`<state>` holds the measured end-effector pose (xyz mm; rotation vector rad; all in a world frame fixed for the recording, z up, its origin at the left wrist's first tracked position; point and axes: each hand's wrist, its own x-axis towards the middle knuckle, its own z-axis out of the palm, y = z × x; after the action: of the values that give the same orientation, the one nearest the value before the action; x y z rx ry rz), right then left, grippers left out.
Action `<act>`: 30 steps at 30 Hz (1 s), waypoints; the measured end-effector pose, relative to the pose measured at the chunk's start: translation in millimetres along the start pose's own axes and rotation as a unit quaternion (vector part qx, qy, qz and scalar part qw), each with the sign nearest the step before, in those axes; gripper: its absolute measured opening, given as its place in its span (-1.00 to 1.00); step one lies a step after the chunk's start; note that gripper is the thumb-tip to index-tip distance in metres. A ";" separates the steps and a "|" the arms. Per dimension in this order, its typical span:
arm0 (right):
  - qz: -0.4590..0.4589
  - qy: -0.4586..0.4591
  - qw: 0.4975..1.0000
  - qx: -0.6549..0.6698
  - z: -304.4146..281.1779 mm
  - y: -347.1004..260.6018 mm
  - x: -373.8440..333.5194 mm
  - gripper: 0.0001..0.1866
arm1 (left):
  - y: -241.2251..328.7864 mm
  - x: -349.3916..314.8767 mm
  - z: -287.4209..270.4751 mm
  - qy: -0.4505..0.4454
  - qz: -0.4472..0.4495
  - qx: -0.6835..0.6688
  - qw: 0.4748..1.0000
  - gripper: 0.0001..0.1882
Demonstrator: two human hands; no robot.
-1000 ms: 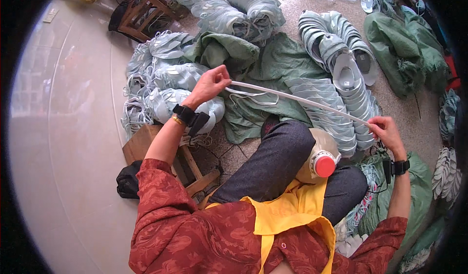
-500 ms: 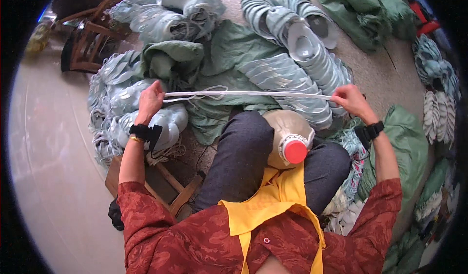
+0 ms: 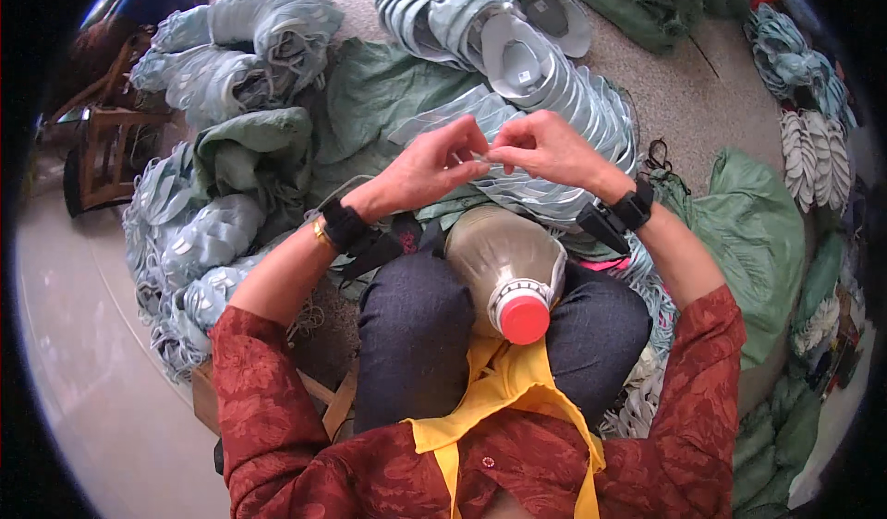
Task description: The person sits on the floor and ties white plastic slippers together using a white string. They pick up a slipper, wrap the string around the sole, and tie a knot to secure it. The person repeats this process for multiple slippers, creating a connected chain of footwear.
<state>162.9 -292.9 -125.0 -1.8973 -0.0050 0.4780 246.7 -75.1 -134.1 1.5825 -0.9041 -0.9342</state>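
Observation:
My left hand (image 3: 442, 160) and my right hand (image 3: 543, 149) meet in front of me, above the jug, with their fingertips pinched together. Between them shows a small bit of the white lace (image 3: 486, 159); my fingers hide most of it. Just beyond and below my hands lie overlapping pale blue-grey shoe uppers (image 3: 591, 140), strung in long rows. Clasped between my knees is a big translucent plastic jug (image 3: 485, 251), its red cap (image 3: 524, 319) tilted toward me.
More bundled uppers (image 3: 217, 228) lie at left, partly under a green woven cloth (image 3: 268, 145). A green sack (image 3: 753, 242) stands at right, with a bundle of white pieces (image 3: 815, 158) beyond it. A wooden stool (image 3: 115, 154) is at far left.
My hands have come together from wide apart, where they held the white lace stretched straight between them. The view has also shifted, so the piles appear further left.

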 end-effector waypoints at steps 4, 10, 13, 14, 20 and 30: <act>0.020 0.009 0.998 0.059 0.9 22.2 6.4 -0.79 | -18.6 25.0 3.9 -0.057 -0.082 -0.137 0.986 -0.81; 0.046 0.006 0.989 0.138 21.2 52.7 5.4 -0.76 | -44.8 35.5 0.7 -0.125 -0.145 -0.172 0.966 -0.79; 0.059 -0.010 0.984 0.165 28.1 64.4 3.0 -0.75 | -57.2 36.6 5.4 -0.159 -0.175 -0.189 0.953 -0.78; 0.059 -0.022 0.983 0.171 29.7 71.2 3.2 -0.77 | -58.8 36.4 8.5 -0.155 -0.192 -0.188 0.951 -0.80; 0.082 -0.047 0.965 0.244 42.4 98.4 2.5 -0.80 | -71.1 39.3 7.2 -0.187 -0.230 -0.163 0.941 -0.87; -0.058 0.339 0.918 -0.197 -0.3 188.4 7.9 -0.85 | -108.1 -41.4 -152.2 0.180 -0.250 0.379 0.873 -0.86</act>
<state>128.2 -362.2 -296.8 -2.3561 0.2590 -0.3070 377.6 40.9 -211.3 2.6568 -0.6176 -0.5908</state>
